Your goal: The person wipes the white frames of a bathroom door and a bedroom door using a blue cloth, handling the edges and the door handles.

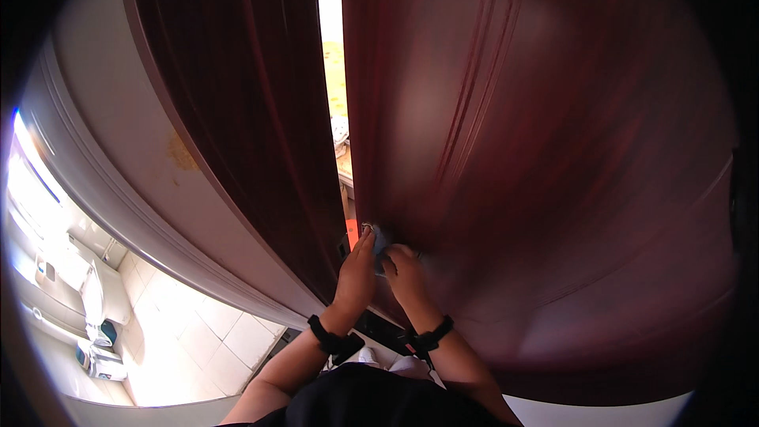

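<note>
A dark red panelled door stands ajar in front of me, its free edge beside a narrow bright gap. My left hand is at that edge, fingers extended together against a small blue-grey cloth. The cloth lies against the door at about lock height and looks bunched. Close on the right, my right hand has its fingers curled, with the thumb side touching or very near the cloth. Blur and the hand itself hide what its fingers close on. Both wrists wear black bands.
A dark door frame runs along the left of the gap, with a pale wall beyond. An orange-red object shows in the gap. At lower left is a white tiled floor with a toilet or similar white fixture.
</note>
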{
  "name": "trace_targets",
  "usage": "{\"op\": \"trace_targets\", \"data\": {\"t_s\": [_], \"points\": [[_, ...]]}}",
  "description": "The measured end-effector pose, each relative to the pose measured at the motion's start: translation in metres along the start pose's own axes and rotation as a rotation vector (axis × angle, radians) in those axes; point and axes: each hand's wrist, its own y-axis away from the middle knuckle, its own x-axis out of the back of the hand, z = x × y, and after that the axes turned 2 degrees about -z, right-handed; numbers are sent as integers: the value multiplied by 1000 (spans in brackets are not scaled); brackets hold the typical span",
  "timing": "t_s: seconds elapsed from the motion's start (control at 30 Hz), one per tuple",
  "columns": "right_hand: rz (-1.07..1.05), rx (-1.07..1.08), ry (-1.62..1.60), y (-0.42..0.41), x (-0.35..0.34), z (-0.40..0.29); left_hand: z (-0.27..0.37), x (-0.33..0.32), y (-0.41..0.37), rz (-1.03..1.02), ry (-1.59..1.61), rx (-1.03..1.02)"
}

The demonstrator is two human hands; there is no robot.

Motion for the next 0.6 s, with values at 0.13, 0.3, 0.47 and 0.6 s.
{"op": "trace_targets", "data": {"t_s": [0.13, 0.3, 0.47, 0.6], "points": [[295, 169, -97, -24, 48, -70, 49, 38, -43, 296, 225, -237], [542, 545, 80, -58, 72, -109, 73, 53, -91, 558, 133, -360], [202, 519, 302, -52, 55, -78, 31, 21, -57, 161, 144, -160], [38, 359, 137, -29, 19, -20, -12, 1, -17, -87, 83, -71]]}}
